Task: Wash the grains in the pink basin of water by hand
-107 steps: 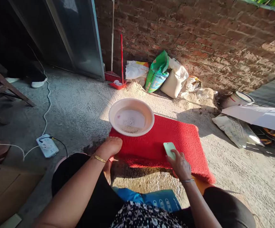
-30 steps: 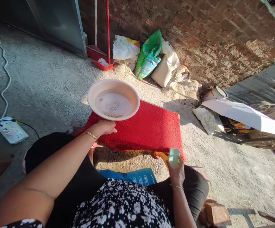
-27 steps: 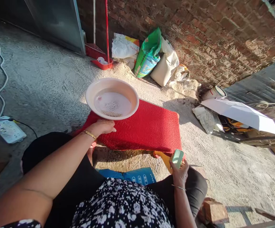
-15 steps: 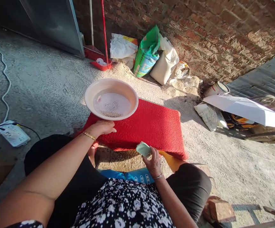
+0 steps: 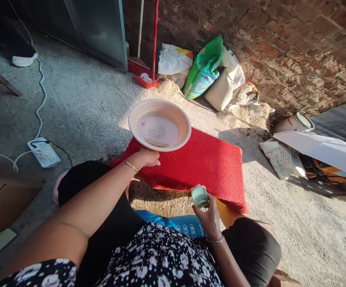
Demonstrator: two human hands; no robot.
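Note:
A pale pink basin [image 5: 184, 137] holds clear water, with small brownish grains gathered toward its near side. It overlaps the left end of a red, fuzzy-covered bench [image 5: 217, 159]. My left hand [image 5: 147, 158], with a gold bracelet at the wrist, is at the near rim; the thumb shows below it and the other fingers are largely hidden under the basin. Lower right, my right hand [image 5: 210, 217] grips a small pale-green cup [image 5: 199, 196] between thumb and fingers, its opening tipped toward me, beside the bench's near edge.
Behind the bench, a green sack [image 5: 204, 67] and a white sack [image 5: 225, 85] lean by a brick wall. A red dustpan [image 5: 145, 81] stands near a metal door. On the left floor lie a power strip [image 5: 44, 152] and its cable. Another person's shoe [image 5: 24, 59] shows upper left.
The view has swung left, so everything sits further right. My right hand has turned the green cup so more of its inside faces me. The left hand stays at the basin's rim.

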